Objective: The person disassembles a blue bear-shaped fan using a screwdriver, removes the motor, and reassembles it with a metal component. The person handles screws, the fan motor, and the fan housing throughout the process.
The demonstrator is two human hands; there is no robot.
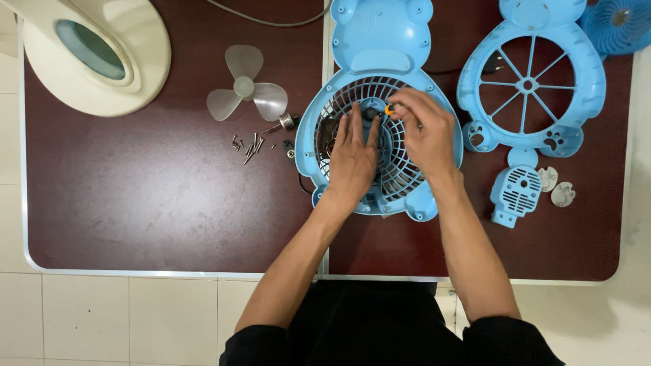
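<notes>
Left hand (352,159) lies flat, fingers spread, pressing on the round grille of the light-blue plastic bear-shaped fan housing (380,41) at table centre. Right hand (424,129) pinches a small orange-tipped tool (389,108) at the grille hub, just beside the left fingertips. Left of the hands: translucent grey three-blade propeller (245,88), a scatter of small metal screws (247,146). Right of them: matching blue front frame with spoked ring (532,81), small blue vented cover (515,193), two white plastic caps (555,186). Far left: cream magnifier lamp head (95,51). Labels: none legible.
</notes>
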